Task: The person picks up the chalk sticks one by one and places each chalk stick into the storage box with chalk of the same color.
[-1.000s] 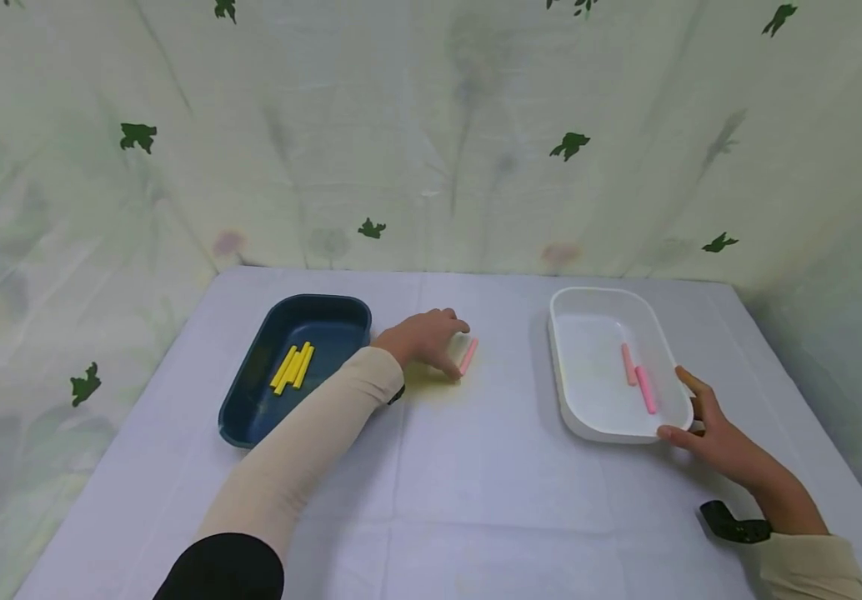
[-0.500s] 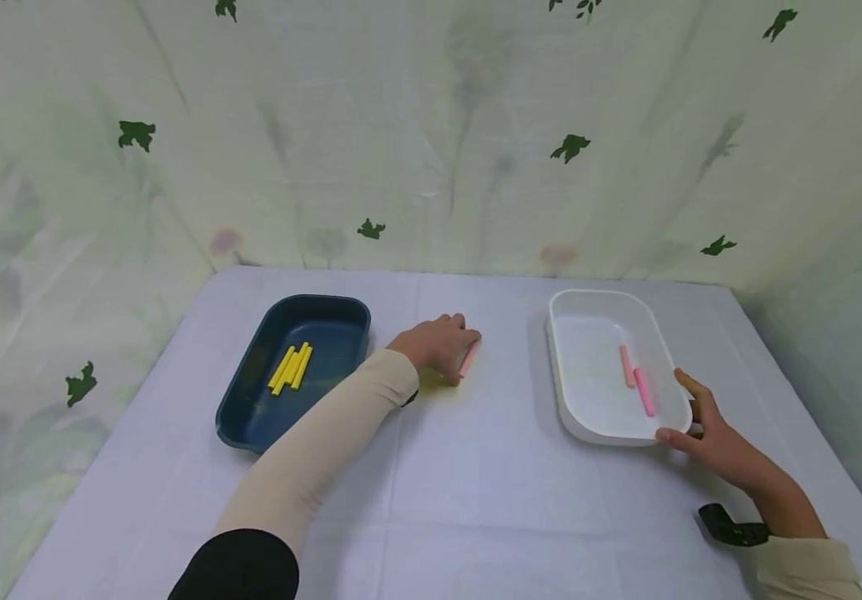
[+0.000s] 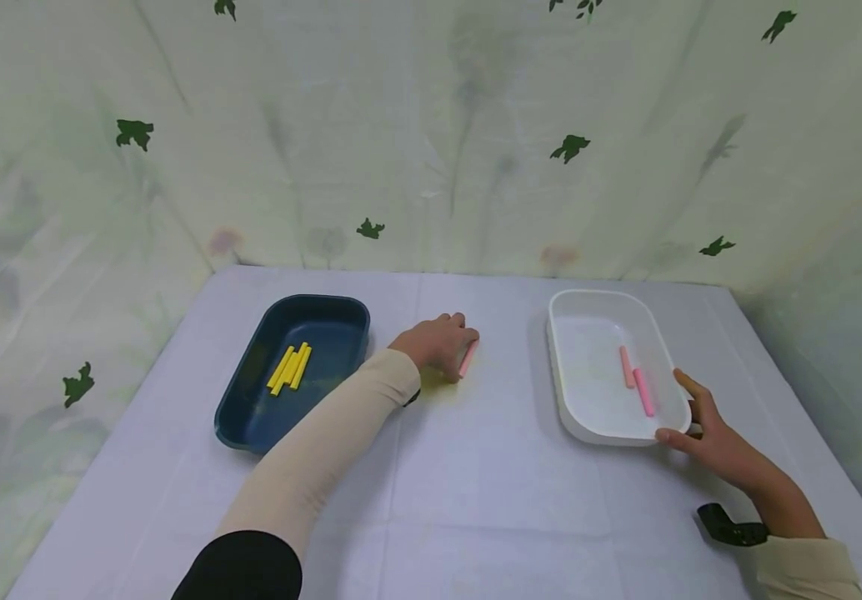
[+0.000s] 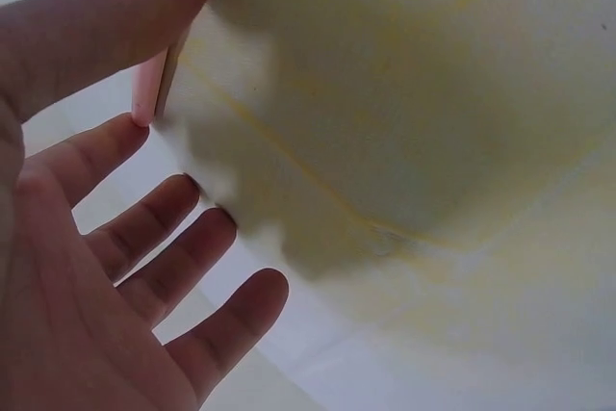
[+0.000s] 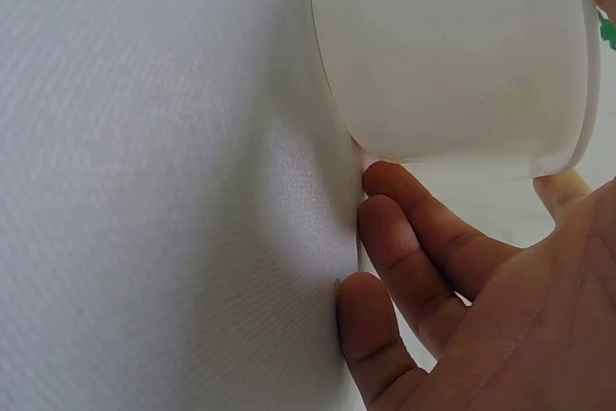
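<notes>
A pink chalk stick [image 3: 468,358] lies on the white cloth, right of the dark blue tray [image 3: 341,392]. My left hand [image 3: 437,343] pinches it between thumb and index finger; in the left wrist view the pink chalk's end shows below the thumb, and the other fingers are spread. My right hand [image 3: 709,429] holds the near right corner of the white tray [image 3: 596,408], thumb at the front edge and fingers along the side. Two more chalk sticks, one salmon [image 3: 627,367] and one bright pink [image 3: 644,393], lie in that tray.
Several yellow chalk sticks [image 3: 290,368] lie in the dark blue tray. The cloth-covered table [image 3: 491,483] has yellow dust near my left hand. A patterned curtain [image 3: 431,133] hangs behind it. A black device [image 3: 731,527] is at my right wrist.
My left hand has shifted slightly right, and its thumb and index finger have come together on the pink chalk. The right hand keeps its hold on the white tray.
</notes>
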### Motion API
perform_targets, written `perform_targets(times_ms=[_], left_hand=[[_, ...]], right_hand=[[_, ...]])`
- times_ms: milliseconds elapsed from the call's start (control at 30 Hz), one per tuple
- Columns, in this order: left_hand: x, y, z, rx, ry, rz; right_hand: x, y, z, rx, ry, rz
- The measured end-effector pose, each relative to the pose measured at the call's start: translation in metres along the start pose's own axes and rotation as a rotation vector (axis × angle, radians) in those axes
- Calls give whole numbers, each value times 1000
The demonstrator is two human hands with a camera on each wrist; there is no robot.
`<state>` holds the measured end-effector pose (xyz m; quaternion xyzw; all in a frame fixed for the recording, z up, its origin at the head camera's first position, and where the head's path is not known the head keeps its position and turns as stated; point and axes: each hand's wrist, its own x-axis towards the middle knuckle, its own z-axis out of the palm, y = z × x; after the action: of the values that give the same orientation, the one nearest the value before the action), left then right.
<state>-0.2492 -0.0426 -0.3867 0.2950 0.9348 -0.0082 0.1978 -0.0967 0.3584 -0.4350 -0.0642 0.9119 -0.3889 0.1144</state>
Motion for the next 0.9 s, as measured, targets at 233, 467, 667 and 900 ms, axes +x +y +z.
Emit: perform_targets(times_ms=[233,467,667,900], left_hand=[[1,0,0,-17,-18,-16],[0,1,-3,-10,-24,-14],[0,4,-4,-3,-20,-5],[8,-11,-1,-178,34,-20]], right_hand=[[0,-1,0,-7,5,-10],[0,0,0,-10,-5,-4],[-2,1,-2,-41,-2,8],[0,-1,-1,-15,-19,-11]])
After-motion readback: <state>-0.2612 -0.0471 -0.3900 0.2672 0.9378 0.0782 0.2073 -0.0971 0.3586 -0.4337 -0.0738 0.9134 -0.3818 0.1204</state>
